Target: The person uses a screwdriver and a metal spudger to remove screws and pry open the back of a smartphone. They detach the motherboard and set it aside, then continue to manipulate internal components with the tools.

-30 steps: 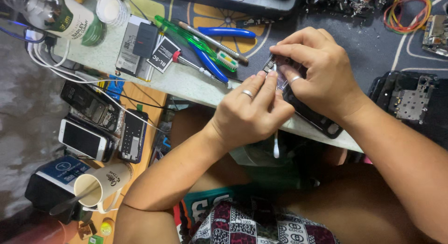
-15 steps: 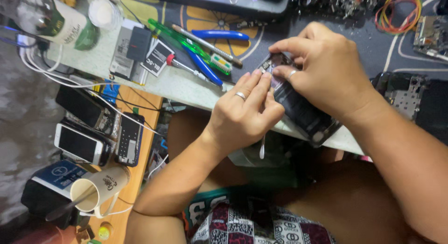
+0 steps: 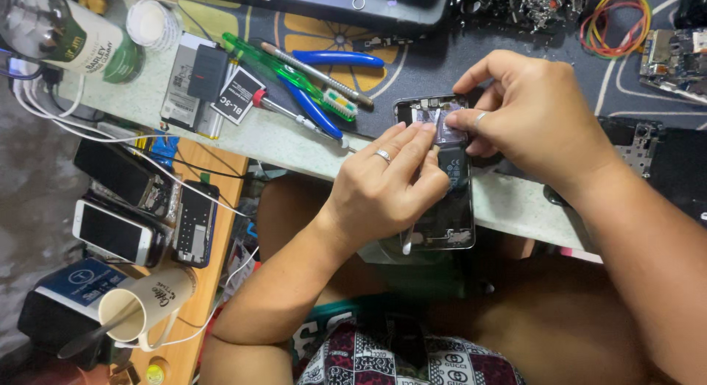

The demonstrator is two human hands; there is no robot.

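Turned more upright than half a second earlier, an opened phone [image 3: 445,201] was pinched by both the left hand [image 3: 387,190] and the right hand [image 3: 530,120] near blue pliers [image 3: 324,86].

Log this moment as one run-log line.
left hand: fingertips on opened phone, thin tool held | right hand: pinching part at phone's top | pliers: lying on bench

Left hand [image 3: 383,190] and right hand [image 3: 534,120] pinch an opened phone [image 3: 445,201].

Single head cam, looking straight down, close on workbench [image 3: 280,138].
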